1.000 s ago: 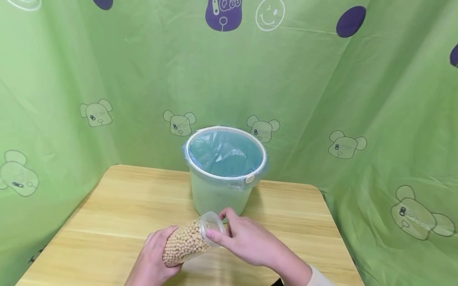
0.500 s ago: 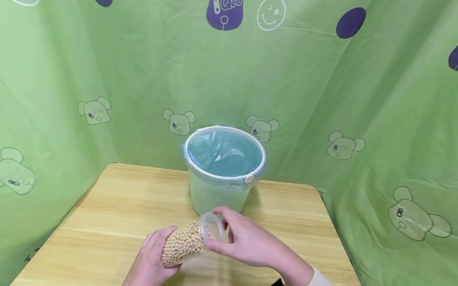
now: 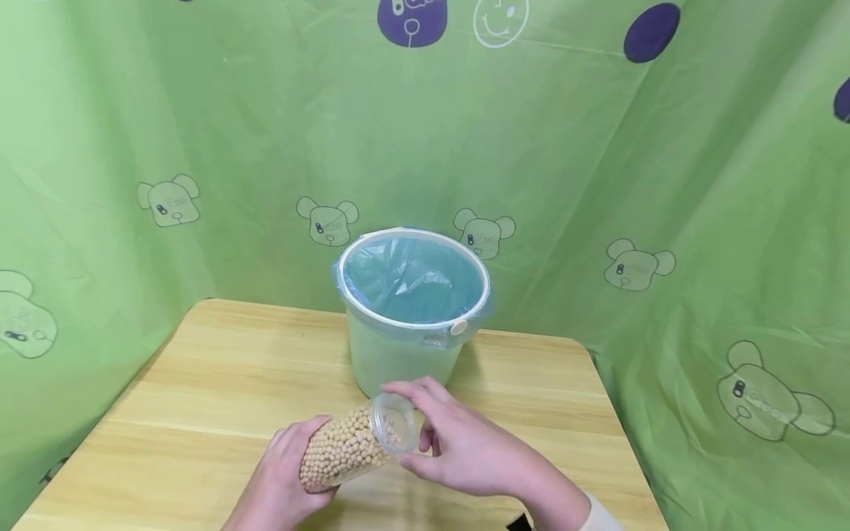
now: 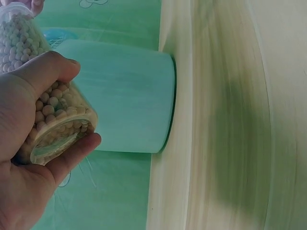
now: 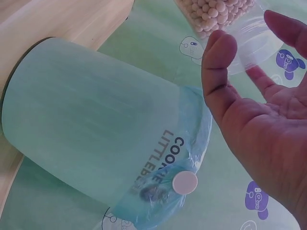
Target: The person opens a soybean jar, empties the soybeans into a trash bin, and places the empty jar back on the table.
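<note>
A clear plastic jar (image 3: 341,450) of small round beige balls lies tilted above the near part of the table. My left hand (image 3: 285,472) grips its bottom half; in the left wrist view the thumb and a finger curl round the base. At the other end is a see-through lid (image 3: 393,424). The fingers and thumb of my right hand (image 3: 458,439) are curved round its rim. In the right wrist view, the fingers of the right hand (image 5: 268,115) surround the clear end. Whether each fingertip presses on it is hard to see.
A pale green bucket (image 3: 398,361) lined with a blue plastic bag (image 3: 425,287) stands behind the hands on the wooden table (image 3: 232,383). Green printed cloth (image 3: 558,147) hangs behind and at both sides.
My right hand has turned round the lid: its fingers have shifted left over the top, while the thumb has slid down to the lower edge. The left hand keeps its hold on the jar.
</note>
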Available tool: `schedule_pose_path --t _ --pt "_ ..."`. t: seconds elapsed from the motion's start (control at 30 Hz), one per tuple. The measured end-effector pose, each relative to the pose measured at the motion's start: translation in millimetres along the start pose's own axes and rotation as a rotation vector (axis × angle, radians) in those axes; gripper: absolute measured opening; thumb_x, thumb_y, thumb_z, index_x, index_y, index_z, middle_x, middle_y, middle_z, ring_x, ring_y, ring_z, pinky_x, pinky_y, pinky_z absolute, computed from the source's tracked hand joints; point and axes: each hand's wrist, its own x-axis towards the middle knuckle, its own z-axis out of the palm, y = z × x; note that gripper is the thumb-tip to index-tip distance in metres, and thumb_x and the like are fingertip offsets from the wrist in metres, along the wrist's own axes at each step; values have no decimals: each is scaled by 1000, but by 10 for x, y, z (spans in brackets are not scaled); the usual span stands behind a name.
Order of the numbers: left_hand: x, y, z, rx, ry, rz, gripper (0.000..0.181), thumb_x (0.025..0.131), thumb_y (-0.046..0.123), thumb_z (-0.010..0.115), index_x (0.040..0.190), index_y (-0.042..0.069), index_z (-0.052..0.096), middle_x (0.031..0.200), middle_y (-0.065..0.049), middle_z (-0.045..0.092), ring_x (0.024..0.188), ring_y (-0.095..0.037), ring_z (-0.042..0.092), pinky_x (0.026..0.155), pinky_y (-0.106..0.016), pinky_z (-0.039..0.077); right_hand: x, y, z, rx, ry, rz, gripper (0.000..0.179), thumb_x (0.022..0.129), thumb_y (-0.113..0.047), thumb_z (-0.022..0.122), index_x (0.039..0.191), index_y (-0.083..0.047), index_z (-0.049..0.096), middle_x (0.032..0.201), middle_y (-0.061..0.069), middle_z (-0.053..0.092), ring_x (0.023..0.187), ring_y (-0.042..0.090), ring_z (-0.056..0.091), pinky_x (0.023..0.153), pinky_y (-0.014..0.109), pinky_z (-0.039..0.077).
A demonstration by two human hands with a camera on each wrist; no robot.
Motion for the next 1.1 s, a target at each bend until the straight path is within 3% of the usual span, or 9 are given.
schedule_pose_path --t 0.23,0.37,0.5,0.63,0.73,0.83,0.93,1.1 --pt "0 15 16 2 -12 -11 105 38 18 99 134 15 57 116 9 67 102 -8 63 86 -39 62 -12 13 6 5 -6 -86 85 86 -2 73 150 -42 33 146 -7 38 84 4 58 75 17 57" --pt "-1 24 20 -4 -16 -14 104 38 19 99 134 15 58 115 9 68 102 -8 63 86 -39 62 -16 2 -9 -50 9 -68 100 83 -1 76 156 -44 22 150 -10 33 86 3 58 75 15 56" --pt "-1 32 20 -10 -16 -21 104 38 18 99 134 14 58 116 9 67 103 -9 63 86 -40 62 -21 -12 -42 -64 26 27 116 80 -19 85 157 -50 5 153 -9 30 89 0 58 73 16 55" --pt "-3 31 16 -6 -11 -21 105 38 18 99 135 14 57 117 7 68 103 -10 64 86 -41 62 -30 -17 -56 -29 60 120 113 79 -52 81 158 -47 0 146 -6 37 90 0 60 70 17 54" --pt "-9 29 19 -4 -8 -21 106 38 18 99 135 16 57 117 7 68 103 -10 64 86 -41 62 -30 -14 -45 -19 93 168 105 81 -68 70 160 -39 9 142 -6 44 86 1 60 69 18 54" --pt "-9 27 22 -4 -6 -17 107 38 18 99 136 17 56 117 8 68 103 -10 64 86 -41 62 -15 -17 -24 -31 125 204 94 85 -75 59 159 -29 24 137 -8 51 87 2 59 73 21 53" --pt "-8 26 23 -4 -2 -14 107 38 18 99 135 17 56 116 8 67 103 -10 63 86 -40 62 4 -27 6 -51 134 227 87 88 -77 51 153 -21 38 120 -10 59 90 5 58 75 24 52" --pt "-10 28 25 -3 5 -7 106 37 18 99 135 16 57 118 8 67 103 -10 63 86 -40 62 25 -46 66 -101 101 235 80 89 -80 44 142 -20 48 88 -12 62 75 4 57 65 21 47"
